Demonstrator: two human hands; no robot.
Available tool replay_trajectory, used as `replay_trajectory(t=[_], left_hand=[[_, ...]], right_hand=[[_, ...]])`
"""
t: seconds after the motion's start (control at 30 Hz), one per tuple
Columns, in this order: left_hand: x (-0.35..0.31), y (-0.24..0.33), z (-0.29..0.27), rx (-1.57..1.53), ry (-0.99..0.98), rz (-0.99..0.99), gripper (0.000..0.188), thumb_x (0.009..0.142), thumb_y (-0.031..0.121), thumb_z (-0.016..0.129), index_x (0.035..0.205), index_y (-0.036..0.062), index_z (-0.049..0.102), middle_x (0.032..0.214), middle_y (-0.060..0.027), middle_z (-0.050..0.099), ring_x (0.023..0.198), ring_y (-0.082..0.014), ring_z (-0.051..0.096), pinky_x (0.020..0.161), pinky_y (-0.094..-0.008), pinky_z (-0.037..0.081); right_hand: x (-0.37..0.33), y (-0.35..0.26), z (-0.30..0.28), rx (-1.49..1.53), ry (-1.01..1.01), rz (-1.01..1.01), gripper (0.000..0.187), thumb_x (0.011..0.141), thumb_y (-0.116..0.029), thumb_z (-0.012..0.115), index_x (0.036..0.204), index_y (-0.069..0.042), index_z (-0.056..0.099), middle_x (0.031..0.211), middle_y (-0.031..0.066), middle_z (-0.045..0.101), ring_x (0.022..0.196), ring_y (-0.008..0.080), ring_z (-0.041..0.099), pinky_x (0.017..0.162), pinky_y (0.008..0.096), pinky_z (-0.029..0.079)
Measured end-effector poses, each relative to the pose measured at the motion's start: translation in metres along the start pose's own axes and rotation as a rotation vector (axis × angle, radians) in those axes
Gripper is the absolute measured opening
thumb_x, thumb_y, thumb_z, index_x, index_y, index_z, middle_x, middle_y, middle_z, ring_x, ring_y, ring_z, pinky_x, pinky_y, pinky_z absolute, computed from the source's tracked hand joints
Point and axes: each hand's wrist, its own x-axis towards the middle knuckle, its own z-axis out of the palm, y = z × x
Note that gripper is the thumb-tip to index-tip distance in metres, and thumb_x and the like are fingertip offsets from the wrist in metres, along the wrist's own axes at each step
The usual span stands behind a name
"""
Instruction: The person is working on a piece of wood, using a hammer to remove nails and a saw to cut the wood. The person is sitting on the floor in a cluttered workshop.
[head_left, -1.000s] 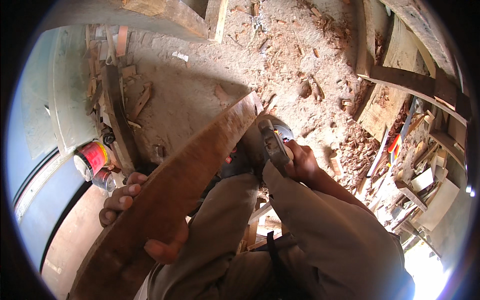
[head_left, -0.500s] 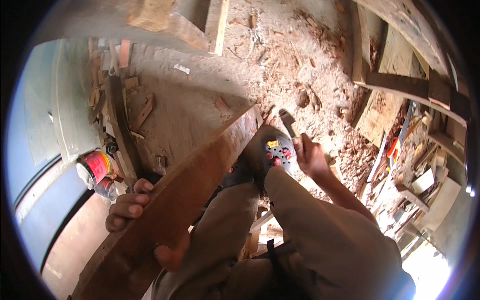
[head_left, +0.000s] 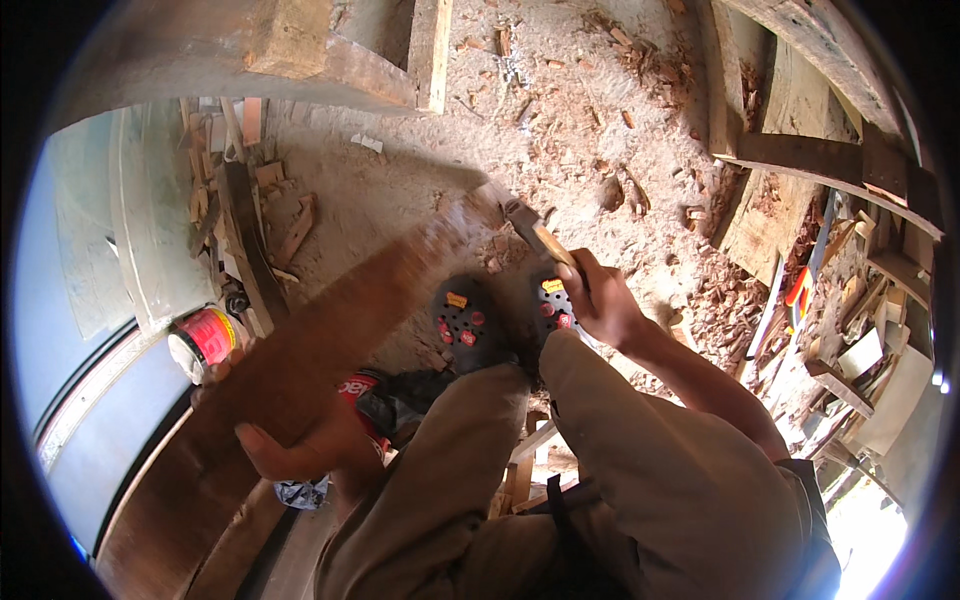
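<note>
Position of plank [head_left: 330, 305]: in front of the person, left of the knees. Long axis: diagonal, from the lower left to the far end, which points up and right, ahead of the dark clogs [head_left: 467, 325]. The left hand [head_left: 330, 450] clasps the plank across its width, thumb along the near edge (the fingers at the opposite edge are blurred). The right hand [head_left: 605, 300] is closed around the wooden handle of a hand tool [head_left: 540, 236]; its head points up-left, at the plank's far end; contact cannot be determined.
</note>
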Motion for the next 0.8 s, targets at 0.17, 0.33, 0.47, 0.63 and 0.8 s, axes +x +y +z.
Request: replay_trajectory(t=[0.17, 0.33, 0.47, 0.63, 0.8], left_hand=[[-0.006, -0.009, -0.006, -0.137, 0.033, 0.223, 0.061, 0.067, 0.034, 0.053, 0.115, -0.0029, 0.05, 0.105, -0.0253, 0.048, 0.096, -0.0337, 0.052, 0.084, -0.0438, 0.042], [-0.005, -0.009, 0.006, -0.294, 0.222, 0.334, 0.057, 0.054, 0.028, 0.057, 0.104, 0.0018, 0.051, 0.091, -0.0297, 0.041, 0.075, -0.0377, 0.05, 0.063, -0.0443, 0.044], [-0.012, 0.0, 0.01, -0.134, 0.106, 0.298, 0.056, 0.056, 0.026, 0.057, 0.107, 0.0053, 0.052, 0.095, -0.0252, 0.046, 0.079, -0.0374, 0.052, 0.063, -0.0437, 0.044], [-0.017, -0.002, 0.005, -0.171, -0.075, 0.292, 0.053, 0.068, 0.027, 0.057, 0.112, -0.0027, 0.055, 0.103, -0.0137, 0.054, 0.101, -0.0218, 0.054, 0.091, -0.0392, 0.041], [-0.009, 0.001, -0.002, -0.159, -0.193, 0.265, 0.057, 0.069, 0.027, 0.057, 0.118, -0.0018, 0.052, 0.107, -0.0148, 0.054, 0.102, -0.0205, 0.053, 0.091, -0.0386, 0.041]], right_hand=[[-0.011, 0.006, 0.003, -0.048, 0.13, -0.237, 0.036, 0.1, -0.028, 0.054, 0.122, -0.001, 0.05, 0.071, 0.0217, 0.066, 0.063, 0.0421, 0.066, 0.056, 0.0491, 0.053], [-0.019, 0.016, 0.014, -0.183, 0.013, 0.056, 0.04, 0.096, -0.03, 0.058, 0.124, -0.003, 0.049, 0.069, 0.021, 0.065, 0.062, 0.044, 0.065, 0.056, 0.0499, 0.054], [-0.026, 0.017, 0.018, -0.077, 0.133, -0.171, 0.04, 0.097, -0.036, 0.057, 0.12, -0.002, 0.051, 0.071, 0.0209, 0.066, 0.066, 0.0435, 0.066, 0.057, 0.0509, 0.054], [-0.017, 0.021, 0.015, -0.205, 0.01, 0.028, 0.039, 0.097, -0.037, 0.057, 0.117, -0.003, 0.051, 0.079, 0.0222, 0.067, 0.066, 0.0429, 0.066, 0.058, 0.0503, 0.053], [-0.017, 0.023, 0.015, -0.195, 0.083, -0.141, 0.036, 0.095, -0.031, 0.06, 0.115, -0.003, 0.052, 0.079, 0.024, 0.067, 0.066, 0.0427, 0.066, 0.056, 0.0485, 0.053]])
